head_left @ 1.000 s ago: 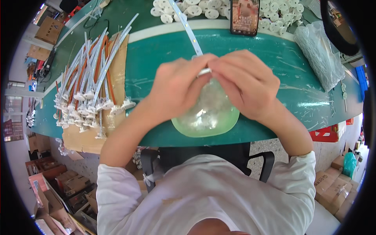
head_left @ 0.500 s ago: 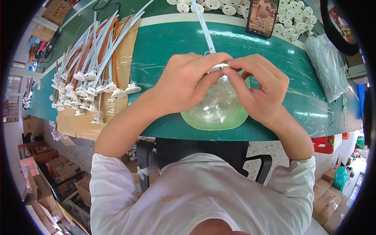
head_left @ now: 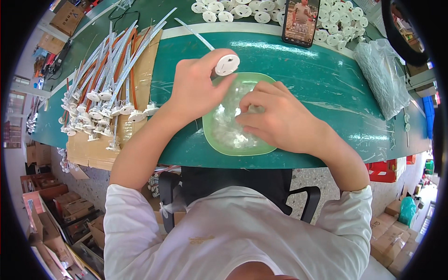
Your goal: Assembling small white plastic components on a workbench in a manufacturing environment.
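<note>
My left hand [head_left: 198, 81] is closed round a white round end cap [head_left: 227, 65], its flat face turned up toward me. A narrow LED strip [head_left: 195, 33] runs out behind that hand, away to the upper left. My right hand [head_left: 275, 114] is down in a light green plastic bowl [head_left: 215, 145], its fingers curled among small clear plastic pieces [head_left: 226, 128]. What those fingertips hold, if anything, is hidden.
On cardboard [head_left: 135, 126] at the left lies a pile of LED strips with white caps [head_left: 100, 105]. Loose white discs [head_left: 242, 10] spread along the far side, with a phone [head_left: 300, 21] among them. A clear plastic bag [head_left: 383, 79] sits at the right.
My hands have parted. The right one has let go of the cap and dropped into the bowl; the left has moved left with the cap, tilting its face up and swinging the strip leftward.
</note>
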Available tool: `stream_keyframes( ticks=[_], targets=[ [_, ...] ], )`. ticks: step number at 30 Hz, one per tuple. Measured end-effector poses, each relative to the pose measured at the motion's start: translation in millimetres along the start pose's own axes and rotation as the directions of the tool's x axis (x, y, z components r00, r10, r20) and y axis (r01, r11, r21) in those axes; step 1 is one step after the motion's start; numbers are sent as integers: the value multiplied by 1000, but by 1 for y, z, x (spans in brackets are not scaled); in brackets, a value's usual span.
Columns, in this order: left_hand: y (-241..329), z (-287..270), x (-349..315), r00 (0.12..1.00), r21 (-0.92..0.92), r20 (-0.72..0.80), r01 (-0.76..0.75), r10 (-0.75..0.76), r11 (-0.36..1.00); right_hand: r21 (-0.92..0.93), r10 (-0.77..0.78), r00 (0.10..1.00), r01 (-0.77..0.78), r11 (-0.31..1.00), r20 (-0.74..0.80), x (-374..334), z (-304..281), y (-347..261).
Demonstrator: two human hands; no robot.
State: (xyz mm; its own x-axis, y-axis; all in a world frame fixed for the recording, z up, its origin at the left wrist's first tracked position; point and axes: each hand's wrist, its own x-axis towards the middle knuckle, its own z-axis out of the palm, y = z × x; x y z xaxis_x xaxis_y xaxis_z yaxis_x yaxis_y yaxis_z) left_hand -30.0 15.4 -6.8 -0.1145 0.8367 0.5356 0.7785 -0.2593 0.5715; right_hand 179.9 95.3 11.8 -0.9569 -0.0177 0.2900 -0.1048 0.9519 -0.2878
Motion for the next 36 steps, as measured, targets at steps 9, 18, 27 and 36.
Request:
stream_keyframes(
  ticks=[9, 18, 27, 36],
  targets=[
    [9, 11, -7, 986, 131, -151, 92, -72, 987, 297, 80, 980, -22, 955, -185, 2, 1, 9],
    [15, 5, -5, 981, -371, -193, -93, 21, 924, 365, 288, 931, -193, 911, -226, 5, -8, 4],
    [16, -1, -8, 991, -504, -11, -121, 134, 855, 486, 480, 805, -283, 827, -349, 7, -10, -1],
    [12, -2, -6, 999, -390, 14, -35, 44, 920, 457, 393, 865, -226, 860, -313, 9, -6, 8]
  ],
)
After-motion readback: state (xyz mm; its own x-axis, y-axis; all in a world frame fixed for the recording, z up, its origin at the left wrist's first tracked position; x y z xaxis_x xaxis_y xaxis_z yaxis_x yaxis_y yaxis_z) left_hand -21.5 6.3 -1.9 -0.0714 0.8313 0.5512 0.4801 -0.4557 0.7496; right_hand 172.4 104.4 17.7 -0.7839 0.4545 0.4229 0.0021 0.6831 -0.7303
